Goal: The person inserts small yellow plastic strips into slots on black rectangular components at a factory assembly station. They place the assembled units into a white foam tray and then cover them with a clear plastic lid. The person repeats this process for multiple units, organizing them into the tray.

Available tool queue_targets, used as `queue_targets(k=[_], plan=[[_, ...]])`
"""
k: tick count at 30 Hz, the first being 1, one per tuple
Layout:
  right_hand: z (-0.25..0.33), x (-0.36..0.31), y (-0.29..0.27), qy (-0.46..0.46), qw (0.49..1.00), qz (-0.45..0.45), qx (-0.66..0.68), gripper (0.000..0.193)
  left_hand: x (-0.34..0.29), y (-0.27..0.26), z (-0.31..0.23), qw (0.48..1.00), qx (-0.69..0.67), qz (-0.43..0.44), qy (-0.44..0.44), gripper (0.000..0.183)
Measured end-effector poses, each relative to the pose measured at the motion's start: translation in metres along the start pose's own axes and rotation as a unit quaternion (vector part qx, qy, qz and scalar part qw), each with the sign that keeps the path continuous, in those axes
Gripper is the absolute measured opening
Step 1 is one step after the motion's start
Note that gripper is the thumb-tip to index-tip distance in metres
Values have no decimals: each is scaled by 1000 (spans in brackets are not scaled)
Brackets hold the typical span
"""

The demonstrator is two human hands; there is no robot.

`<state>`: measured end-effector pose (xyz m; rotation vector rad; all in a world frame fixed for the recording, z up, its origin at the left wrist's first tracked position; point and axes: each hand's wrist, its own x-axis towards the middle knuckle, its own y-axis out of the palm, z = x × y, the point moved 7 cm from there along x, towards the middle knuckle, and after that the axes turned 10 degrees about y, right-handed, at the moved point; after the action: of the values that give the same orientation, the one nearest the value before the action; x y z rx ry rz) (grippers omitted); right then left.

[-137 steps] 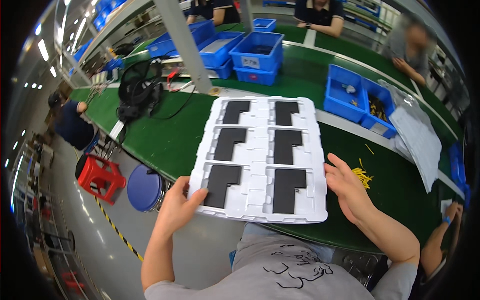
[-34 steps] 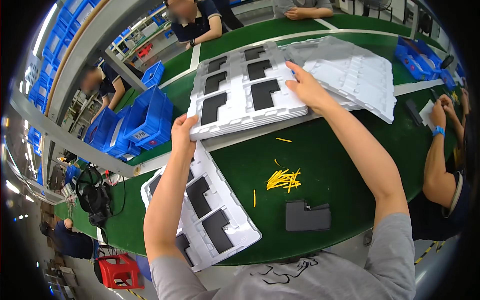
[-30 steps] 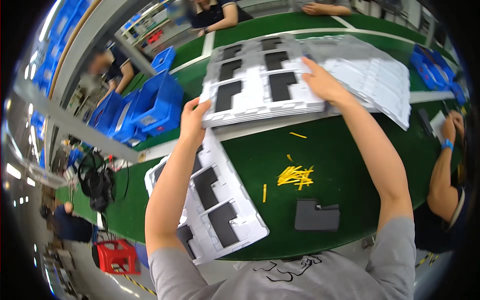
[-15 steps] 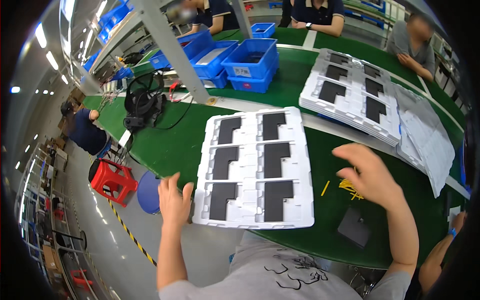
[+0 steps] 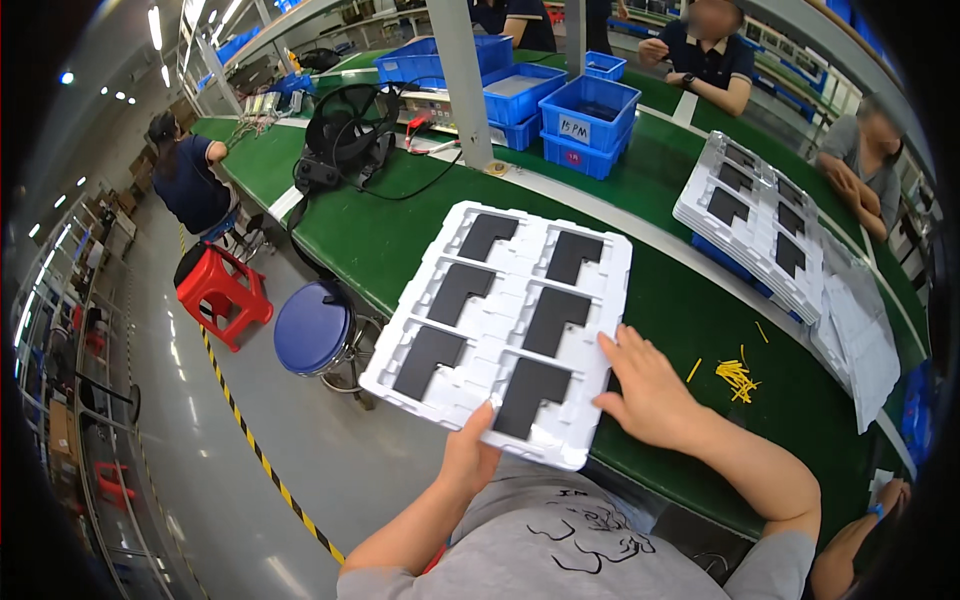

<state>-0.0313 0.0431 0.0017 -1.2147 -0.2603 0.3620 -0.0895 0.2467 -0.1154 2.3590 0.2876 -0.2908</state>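
Note:
A white plastic tray [image 5: 509, 300] with moulded pockets lies turned askew over the near edge of the green table. Flat black pieces [image 5: 556, 322], each with a notched corner, sit in its two columns of pockets. My left hand [image 5: 470, 455] grips the tray's near edge, thumb on top and the other fingers hidden below. At the tray's right edge, my right hand [image 5: 645, 388] rests with fingers stretched out and thumb apart, touching the rim.
Yellow strips [image 5: 738, 380] lie right of my right hand. Stacked white trays [image 5: 750, 235] of similar black pieces stand at the far right. Blue bins [image 5: 590, 110], a metal post [image 5: 460, 80] and black headgear [image 5: 350, 135] are behind. A blue stool [image 5: 313, 325] stands left.
Both hands have come onto the tray, the left at its near edge and the right at its right edge. The tray has turned clockwise. The view has also shifted.

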Motion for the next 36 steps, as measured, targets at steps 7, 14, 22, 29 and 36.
queue_targets(k=[7,14,22,29,36], plan=[[19,-2,-23,-48,992,68,96,74,-12,-35,-78,985,-48,5,165,55],[-10,-14,-71,-8,987,16,160,71,-13,-65,-195,942,-35,-8,334,54],[-75,-59,-100,116,970,-43,209,72,97,-25,-363,886,3,-11,464,39],[-159,-151,-92,324,873,-226,286,71,300,89,-401,879,-56,110,460,41],[-164,-246,-70,461,792,-311,253,68,485,159,-414,904,-96,140,392,31]])
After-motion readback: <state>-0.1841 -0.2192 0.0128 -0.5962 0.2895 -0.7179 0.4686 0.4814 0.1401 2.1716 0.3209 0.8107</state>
